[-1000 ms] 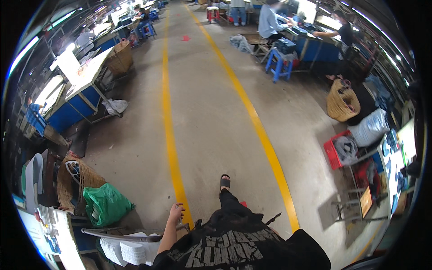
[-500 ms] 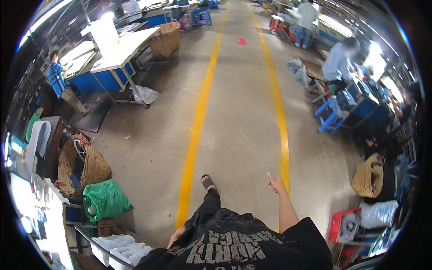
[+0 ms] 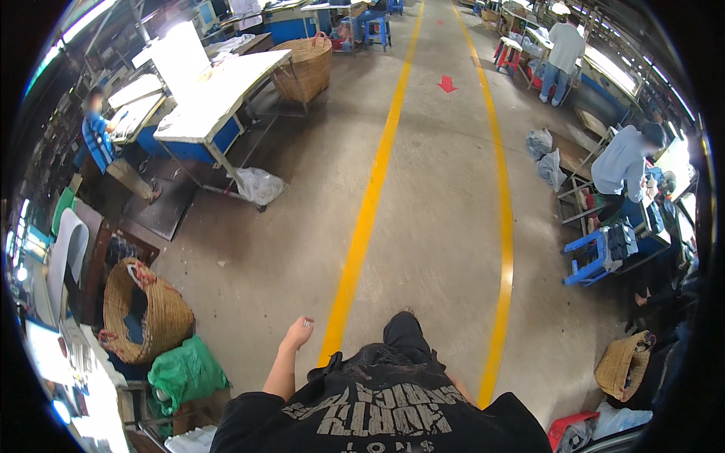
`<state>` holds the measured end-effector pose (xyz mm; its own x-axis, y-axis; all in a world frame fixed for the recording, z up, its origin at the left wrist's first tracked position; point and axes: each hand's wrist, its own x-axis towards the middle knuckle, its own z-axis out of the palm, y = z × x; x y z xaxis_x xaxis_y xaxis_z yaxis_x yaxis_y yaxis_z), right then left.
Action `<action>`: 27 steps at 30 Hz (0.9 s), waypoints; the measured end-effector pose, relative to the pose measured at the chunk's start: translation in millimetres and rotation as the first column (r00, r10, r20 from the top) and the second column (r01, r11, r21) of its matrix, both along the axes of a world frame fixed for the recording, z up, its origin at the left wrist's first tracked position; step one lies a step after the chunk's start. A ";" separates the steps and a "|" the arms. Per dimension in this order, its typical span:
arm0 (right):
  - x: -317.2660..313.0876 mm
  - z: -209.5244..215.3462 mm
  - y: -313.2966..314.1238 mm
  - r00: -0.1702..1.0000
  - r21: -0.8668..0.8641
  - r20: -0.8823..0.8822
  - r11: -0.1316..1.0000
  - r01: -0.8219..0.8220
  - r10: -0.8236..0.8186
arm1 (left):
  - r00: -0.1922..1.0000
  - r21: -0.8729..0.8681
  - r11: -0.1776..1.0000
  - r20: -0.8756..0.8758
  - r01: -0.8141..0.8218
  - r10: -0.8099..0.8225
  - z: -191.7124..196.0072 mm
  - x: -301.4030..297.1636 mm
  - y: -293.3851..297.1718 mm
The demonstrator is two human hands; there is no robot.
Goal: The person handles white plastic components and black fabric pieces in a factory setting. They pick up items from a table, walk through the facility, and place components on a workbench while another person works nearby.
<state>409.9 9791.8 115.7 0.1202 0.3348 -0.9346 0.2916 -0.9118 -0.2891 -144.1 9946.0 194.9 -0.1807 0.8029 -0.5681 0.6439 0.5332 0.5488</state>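
- Concrete floor (image 3: 438,226): grey, running ahead of you, with two long yellow lines (image 3: 368,204).
- White worktable (image 3: 219,94): to your left, blue-fronted, a crumpled clear plastic bag (image 3: 259,185) beneath its near end.
- Woven baskets: one (image 3: 143,309) low on your left, touching a green bag (image 3: 185,370); one (image 3: 306,68) beyond the table.
- Blue stool (image 3: 593,260): right, beside a seated person.
- Red arrow (image 3: 447,84): painted between the lines, far ahead.
- Your left hand (image 3: 298,332): loosely curled, holding nothing, just left of the nearer line.
- Your right hand: hidden, probably behind your torso; its state cannot be told.
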 end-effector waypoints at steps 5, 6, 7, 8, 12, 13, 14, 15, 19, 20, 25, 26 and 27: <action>29.7 -14.7 145.1 0.999 -0.054 -0.023 0.998 0.027 -0.028 | 0.992 0.042 0.996 0.098 -0.081 0.077 14.0 16.6 191.3; 37.3 -17.5 177.8 0.999 -0.064 -0.030 0.998 0.014 -0.016 | 0.989 -0.011 0.993 0.086 -0.116 0.117 11.2 22.1 221.2; 43.9 -20.7 210.2 0.999 -0.074 -0.036 0.997 -0.004 0.001 | 0.982 -0.066 0.985 0.098 -0.157 0.163 6.8 28.1 245.7; 50.5 -23.8 243.9 0.999 -0.083 -0.042 0.996 -0.024 0.020 | 0.973 -0.178 0.966 0.096 -0.189 0.208 2.5 34.4 265.0; 73.5 -32.2 393.0 0.970 -0.066 -0.060 0.969 -0.238 0.234 | 0.929 -0.495 0.852 0.204 -0.173 0.307 -19.4 59.5 327.8; 78.3 -31.3 437.5 0.932 -0.036 -0.051 0.932 -0.361 0.359 | 0.902 -0.474 0.859 0.257 -0.194 0.346 -25.1 65.6 341.2; 83.5 -27.0 480.8 0.877 -0.004 -0.021 0.877 -0.481 0.481 | 0.882 -0.445 0.871 0.299 -0.209 0.364 -30.1 71.3 353.7; 87.3 -20.5 527.5 0.814 0.013 0.076 0.816 -0.578 0.576 | 0.860 -0.414 0.882 0.341 -0.226 0.381 -34.8 75.4 370.1; 101.8 25.6 707.9 0.942 0.177 0.283 0.955 -0.236 0.181 | 0.872 -0.458 0.869 0.331 -0.187 0.362 -47.8 79.5 444.8; 102.5 38.4 750.2 0.956 0.209 0.269 0.962 -0.175 0.115 | 0.866 -0.484 0.851 0.315 -0.205 0.388 -49.0 77.8 468.0; 92.7 78.9 914.0 0.968 0.318 0.234 0.948 0.016 -0.095 | 0.872 -0.550 0.802 0.245 -0.234 0.423 -46.6 65.8 643.2; 90.5 82.0 937.2 0.972 0.302 0.204 0.952 0.055 -0.121 | 0.875 -0.547 0.805 0.248 -0.229 0.417 -44.5 64.8 691.0; 88.5 84.0 960.7 0.970 0.274 0.197 0.958 0.087 -0.145 | 0.876 -0.536 0.814 0.258 -0.221 0.408 -42.5 65.7 745.7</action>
<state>498.4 10752.4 199.7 0.3595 0.5352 -0.7644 0.2690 -0.8438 -0.4643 -78.5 10691.7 152.5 -0.0920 0.3458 -0.9338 0.2103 0.9234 0.3213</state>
